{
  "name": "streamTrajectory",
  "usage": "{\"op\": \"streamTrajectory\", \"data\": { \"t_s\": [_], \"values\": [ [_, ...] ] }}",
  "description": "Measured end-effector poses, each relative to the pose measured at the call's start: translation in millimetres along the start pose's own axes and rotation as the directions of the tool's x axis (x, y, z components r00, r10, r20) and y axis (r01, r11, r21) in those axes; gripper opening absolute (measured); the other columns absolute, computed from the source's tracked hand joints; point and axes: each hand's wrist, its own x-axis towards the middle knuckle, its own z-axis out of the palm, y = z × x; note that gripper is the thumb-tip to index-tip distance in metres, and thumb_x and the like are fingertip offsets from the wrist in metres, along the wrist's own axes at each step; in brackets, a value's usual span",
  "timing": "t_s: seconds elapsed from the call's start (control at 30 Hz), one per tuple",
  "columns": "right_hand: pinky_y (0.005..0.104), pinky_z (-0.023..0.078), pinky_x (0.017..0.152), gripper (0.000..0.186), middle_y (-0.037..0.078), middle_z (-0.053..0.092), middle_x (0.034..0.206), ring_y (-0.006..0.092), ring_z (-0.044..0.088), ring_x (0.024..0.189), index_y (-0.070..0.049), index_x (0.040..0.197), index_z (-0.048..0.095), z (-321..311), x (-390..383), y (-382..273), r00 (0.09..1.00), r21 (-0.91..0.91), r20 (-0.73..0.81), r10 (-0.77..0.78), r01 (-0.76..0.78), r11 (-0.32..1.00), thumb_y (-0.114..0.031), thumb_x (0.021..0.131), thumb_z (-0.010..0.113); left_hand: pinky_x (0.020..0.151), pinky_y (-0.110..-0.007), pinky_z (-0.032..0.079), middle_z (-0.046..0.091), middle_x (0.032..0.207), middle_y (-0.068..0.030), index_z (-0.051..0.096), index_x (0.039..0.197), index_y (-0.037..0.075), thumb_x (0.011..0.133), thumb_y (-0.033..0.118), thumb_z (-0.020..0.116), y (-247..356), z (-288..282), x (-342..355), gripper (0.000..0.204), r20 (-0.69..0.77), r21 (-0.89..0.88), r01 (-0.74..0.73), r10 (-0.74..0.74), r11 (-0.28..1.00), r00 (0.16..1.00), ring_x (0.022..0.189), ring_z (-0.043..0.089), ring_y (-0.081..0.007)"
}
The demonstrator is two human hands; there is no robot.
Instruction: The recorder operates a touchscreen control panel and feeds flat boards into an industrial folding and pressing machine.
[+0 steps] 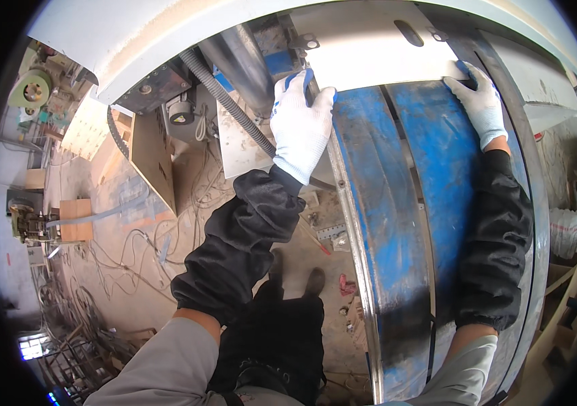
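Note:
A pale flat plate [376, 57] with an oval slot lies across the far end of a worn blue machine bed [390, 169]. My left hand [302, 125], in a white glove with blue fingertips, grips the plate's near left corner, fingers along the side and thumb at the front edge. At the near right corner, my gloved right hand [481, 105] holds the plate between thumb and fingers. Some fingertips on both hands are hidden at the plate's edges. Black sleeve covers wrap both forearms.
A white machine housing [167, 47] arches overhead. Left of the bed stand a metal cylinder [241, 68], a ribbed hose [224, 91] and a wooden board [153, 159]. Cables [126, 260] trail over the floor. A white sack [566, 230] sits at the right.

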Motion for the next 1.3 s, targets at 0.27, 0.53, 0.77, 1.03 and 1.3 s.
{"op": "streamTrajectory", "data": {
  "t_s": [0.27, 0.53, 0.77, 1.03, 1.3],
  "values": [
    [0.0369, 0.051, 0.107, 0.065, 0.018, 0.074, 0.129, 0.0268, 0.070, 0.120, -0.009, 0.138, 0.070, -10, 4, -12, 0.997, 0.091, 0.065, 0.051, -0.057, 0.994, -0.039, 0.082, 0.085, 0.100, -0.038, 0.053, 0.067, 0.121, -0.0199, 0.069, 0.125, -0.006, 0.091, 0.019, 0.078, 6, -2, -1, 0.043, -0.002, -0.018, 0.028, -0.028, 0.999, 1.000, 0.112, 0.068, -0.0312],
    [0.0371, 0.054, 0.105, 0.070, 0.018, 0.074, 0.127, 0.0274, 0.073, 0.115, -0.008, 0.142, 0.067, 0, 7, 7, 0.996, 0.157, 0.083, 0.011, -0.024, 0.987, -0.043, 0.084, 0.083, 0.101, -0.040, 0.053, 0.064, 0.128, -0.0197, 0.064, 0.133, -0.004, 0.089, 0.024, 0.080, -3, 0, -6, 0.055, 0.028, -0.126, 0.129, -0.127, 0.984, 0.992, 0.115, 0.066, -0.0310],
    [0.0370, 0.052, 0.108, 0.070, 0.019, 0.073, 0.130, 0.0288, 0.070, 0.120, -0.005, 0.143, 0.064, 6, 10, 14, 0.998, 0.140, 0.056, -0.036, 0.028, 0.990, -0.041, 0.086, 0.080, 0.100, -0.034, 0.056, 0.064, 0.128, -0.0154, 0.062, 0.134, -0.006, 0.094, 0.015, 0.077, 0, 2, -7, 0.047, 0.084, -0.287, 0.275, -0.262, 0.917, 0.961, 0.116, 0.065, -0.0225],
    [0.0363, 0.053, 0.104, 0.057, 0.018, 0.076, 0.122, 0.0287, 0.073, 0.115, -0.007, 0.134, 0.072, 2, 4, 11, 0.998, 0.329, 0.002, -0.055, 0.051, 0.943, -0.035, 0.085, 0.083, 0.093, -0.028, 0.055, 0.069, 0.120, -0.0118, 0.066, 0.131, -0.007, 0.094, 0.005, 0.076, 11, 9, -9, 0.040, 0.014, -0.385, 0.324, -0.346, 0.864, 0.938, 0.103, 0.066, -0.0155],
    [0.0388, 0.054, 0.105, 0.058, 0.018, 0.074, 0.126, 0.0308, 0.072, 0.115, -0.010, 0.134, 0.072, 2, 6, 7, 0.999, 0.218, 0.010, -0.041, 0.038, 0.975, -0.038, 0.085, 0.081, 0.097, -0.027, 0.051, 0.068, 0.116, -0.0065, 0.066, 0.134, -0.004, 0.097, 0.010, 0.076, 20, 3, -12, 0.040, 0.064, -0.416, 0.398, -0.410, 0.818, 0.910, 0.104, 0.063, -0.0134]
  ]
}}
